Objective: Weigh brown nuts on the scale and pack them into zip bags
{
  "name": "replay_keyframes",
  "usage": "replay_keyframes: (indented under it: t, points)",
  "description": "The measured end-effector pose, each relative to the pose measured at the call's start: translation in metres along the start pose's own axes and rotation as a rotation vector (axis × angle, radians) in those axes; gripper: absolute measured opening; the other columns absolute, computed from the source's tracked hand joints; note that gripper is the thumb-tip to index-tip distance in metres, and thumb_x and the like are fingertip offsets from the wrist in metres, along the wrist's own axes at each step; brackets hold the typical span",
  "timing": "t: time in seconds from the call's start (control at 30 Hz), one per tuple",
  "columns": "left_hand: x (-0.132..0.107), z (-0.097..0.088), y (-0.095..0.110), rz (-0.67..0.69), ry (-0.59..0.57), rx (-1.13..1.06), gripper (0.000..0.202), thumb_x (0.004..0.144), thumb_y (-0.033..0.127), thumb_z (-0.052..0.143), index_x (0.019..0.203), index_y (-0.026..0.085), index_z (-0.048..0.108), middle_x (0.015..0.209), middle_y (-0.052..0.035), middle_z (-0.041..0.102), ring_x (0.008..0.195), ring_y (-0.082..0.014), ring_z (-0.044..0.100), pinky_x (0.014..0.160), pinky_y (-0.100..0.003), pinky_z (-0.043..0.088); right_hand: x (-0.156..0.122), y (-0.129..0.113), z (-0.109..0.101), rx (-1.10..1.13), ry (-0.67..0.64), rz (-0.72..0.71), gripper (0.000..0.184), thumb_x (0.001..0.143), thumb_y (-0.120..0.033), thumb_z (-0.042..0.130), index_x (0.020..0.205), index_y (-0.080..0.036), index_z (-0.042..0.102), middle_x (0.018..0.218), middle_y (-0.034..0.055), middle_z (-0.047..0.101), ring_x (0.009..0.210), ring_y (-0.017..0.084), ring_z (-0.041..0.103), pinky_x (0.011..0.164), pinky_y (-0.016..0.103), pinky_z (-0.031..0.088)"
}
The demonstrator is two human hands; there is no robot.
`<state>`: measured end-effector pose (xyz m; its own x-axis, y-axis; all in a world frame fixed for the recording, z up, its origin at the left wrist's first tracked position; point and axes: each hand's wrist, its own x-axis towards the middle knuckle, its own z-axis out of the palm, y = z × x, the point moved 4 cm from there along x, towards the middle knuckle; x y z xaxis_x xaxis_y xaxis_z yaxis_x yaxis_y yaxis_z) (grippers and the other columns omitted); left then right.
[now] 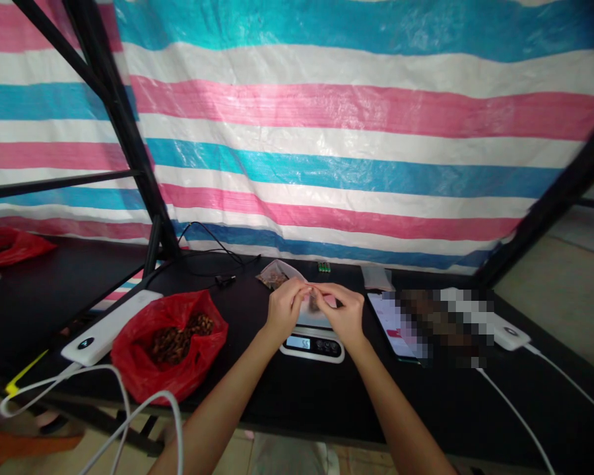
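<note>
My left hand [284, 306] and my right hand [346, 310] meet above a small kitchen scale [337, 356], fingertips pinched together. Between them they grip the top edge of a small clear plastic bag [313, 305] with something dark inside, partly hidden by the fingers. The scale's lit display [297, 343] seems to read 56. Whether the bag touches the weighing plate I cannot tell. To the left, an open red plastic bag [129, 349] holds brown dried pieces [171, 343]. Just behind my left hand lies another small bag [273, 277] of similar brown bits.
Several green batteries [323, 267] and a stack of clear bags [377, 278] lie at the back. A phone [393, 326] is on the right. White power banks [111, 326] with cables flank the black table [282, 412]. Black metal posts [129, 132] and a striped sheet [327, 119] stand behind.
</note>
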<state>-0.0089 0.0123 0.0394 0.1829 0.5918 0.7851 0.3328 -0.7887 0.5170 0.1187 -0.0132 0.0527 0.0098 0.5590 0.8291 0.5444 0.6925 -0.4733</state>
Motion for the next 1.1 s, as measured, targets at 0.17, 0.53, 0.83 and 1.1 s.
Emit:
replay_keyframes:
  t: [0.17, 0.53, 0.83, 1.1]
  points:
    - [-0.003, 0.005, 0.005, 0.104, -0.055, 0.117, 0.019, 0.087, 0.022, 0.039, 0.086, 0.017, 0.057, 0.076, -0.0047, 0.059, 0.071, -0.0136, 0.056, 0.066, -0.025, 0.043, 0.000, 0.009, -0.004, -0.074, 0.047, -0.003, 0.016, 0.079, -0.021, 0.055, 0.087, -0.023, 0.068, 0.080, 0.0015, 0.070, 0.069, 0.016, 0.066, 0.067, 0.027, 0.054]
    - [-0.003, 0.006, 0.004, -0.082, 0.075, 0.206, 0.009, 0.078, 0.026, 0.051, 0.073, 0.019, 0.053, 0.063, 0.0020, 0.055, 0.059, -0.0102, 0.053, 0.060, -0.023, 0.040, -0.004, 0.020, 0.001, -0.021, -0.004, 0.068, 0.026, 0.081, -0.024, 0.053, 0.105, -0.023, 0.062, 0.094, 0.0029, 0.069, 0.078, 0.016, 0.066, 0.075, 0.029, 0.055]
    - [-0.002, 0.009, -0.002, -0.110, 0.056, 0.098, 0.009, 0.073, 0.014, 0.047, 0.069, 0.020, 0.043, 0.064, 0.0032, 0.045, 0.059, -0.0100, 0.046, 0.060, -0.022, 0.039, -0.006, 0.024, 0.007, 0.048, 0.058, 0.188, 0.014, 0.081, -0.024, 0.054, 0.086, -0.020, 0.065, 0.081, 0.0028, 0.068, 0.070, 0.015, 0.065, 0.066, 0.026, 0.056]
    - [-0.005, 0.006, 0.011, 0.147, 0.018, 0.408, 0.019, 0.073, 0.011, 0.044, 0.084, 0.019, 0.057, 0.097, -0.0074, 0.058, 0.094, -0.0207, 0.050, 0.091, -0.040, 0.034, -0.002, 0.038, 0.006, 0.250, 0.112, 0.418, 0.011, 0.072, -0.024, 0.061, 0.079, -0.018, 0.067, 0.073, 0.0021, 0.070, 0.066, 0.016, 0.067, 0.063, 0.027, 0.057]
